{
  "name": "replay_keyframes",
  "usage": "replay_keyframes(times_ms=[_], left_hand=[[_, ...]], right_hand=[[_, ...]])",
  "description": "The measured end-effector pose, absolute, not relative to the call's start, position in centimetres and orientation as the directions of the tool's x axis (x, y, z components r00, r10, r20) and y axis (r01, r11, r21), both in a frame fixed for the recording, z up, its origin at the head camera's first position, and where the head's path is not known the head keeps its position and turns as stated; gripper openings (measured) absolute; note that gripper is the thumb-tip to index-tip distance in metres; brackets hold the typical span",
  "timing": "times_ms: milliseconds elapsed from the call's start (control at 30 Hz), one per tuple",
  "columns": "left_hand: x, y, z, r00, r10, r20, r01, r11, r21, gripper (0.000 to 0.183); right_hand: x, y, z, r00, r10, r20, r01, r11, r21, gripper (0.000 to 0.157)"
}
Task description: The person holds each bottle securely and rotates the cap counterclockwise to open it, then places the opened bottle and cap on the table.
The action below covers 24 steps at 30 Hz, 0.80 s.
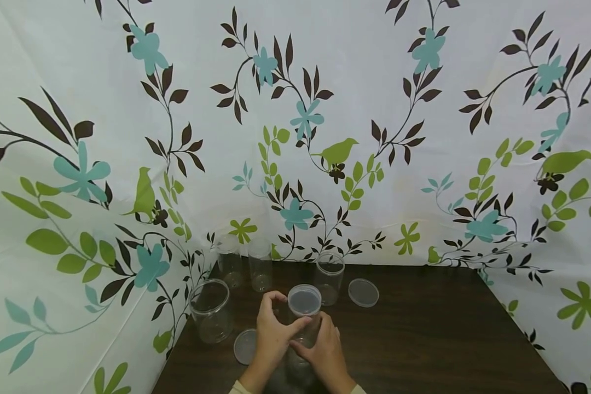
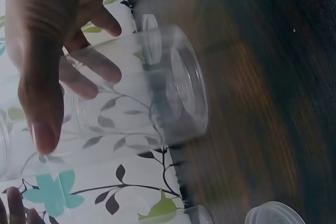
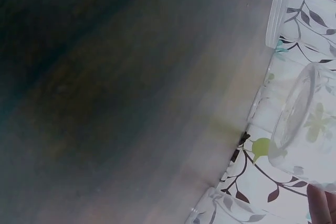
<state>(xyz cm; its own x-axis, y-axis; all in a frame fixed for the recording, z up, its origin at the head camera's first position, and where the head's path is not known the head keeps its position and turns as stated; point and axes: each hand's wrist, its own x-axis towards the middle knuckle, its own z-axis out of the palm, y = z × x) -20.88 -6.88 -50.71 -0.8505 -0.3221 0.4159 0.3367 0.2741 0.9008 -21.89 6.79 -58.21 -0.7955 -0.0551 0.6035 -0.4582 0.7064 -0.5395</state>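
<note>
Both hands hold one clear plastic jar [image 1: 311, 328], with a translucent lid [image 1: 305, 300] at its top, above the dark table. My left hand [image 1: 276, 334] grips the left side near the top, its thumb crossing the front just under the lid. Lower on the right, my right hand [image 1: 326, 350] curls round the jar with its thumb across the front. In the left wrist view, the jar's clear bottom [image 2: 189, 85] shows beyond the left thumb and fingers. The right wrist view shows the jar bottom [image 3: 294, 116] and a right fingertip [image 3: 318, 203].
Open clear jars stand at left [image 1: 214, 325] and behind the held jar [image 1: 329, 284]. Two lidded jars [image 1: 230, 268] [image 1: 260, 271] stand by the back wall. Loose lids lie left [image 1: 245, 346] and right [image 1: 363, 293] on the dark table [image 1: 433, 328]. Patterned cloth [image 1: 364, 208] borders it.
</note>
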Motion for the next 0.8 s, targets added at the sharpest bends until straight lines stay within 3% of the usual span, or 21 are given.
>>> replay_keyframes(times_ms=[200, 367, 533, 800], left_hand=[[-21.3, -9.1, -51.1, -0.865, -0.226, 0.449, 0.399, 0.236, 0.886, 0.071], [-21.6, -11.5, -51.0, -0.900, -0.064, 0.432, 0.417, 0.162, 0.894, 0.065], [-21.4, -12.7, -51.1, -0.901, 0.068, 0.429, 0.434, 0.167, 0.885, 0.055], [-21.3, -11.8, -51.0, -0.918, 0.067, 0.390, 0.393, 0.042, 0.918, 0.045]], right_hand=[[-22.1, 7.1, -58.2, -0.799, -0.082, 0.596, -0.488, 0.668, -0.561, 0.087], [-22.1, 7.7, -58.1, -0.830, -0.201, 0.520, -0.533, 0.564, -0.631, 0.087], [-22.1, 8.1, -58.1, -0.809, -0.304, 0.503, -0.587, 0.475, -0.656, 0.085], [-22.0, 8.1, -58.2, -0.798, -0.293, 0.526, -0.598, 0.487, -0.637, 0.085]])
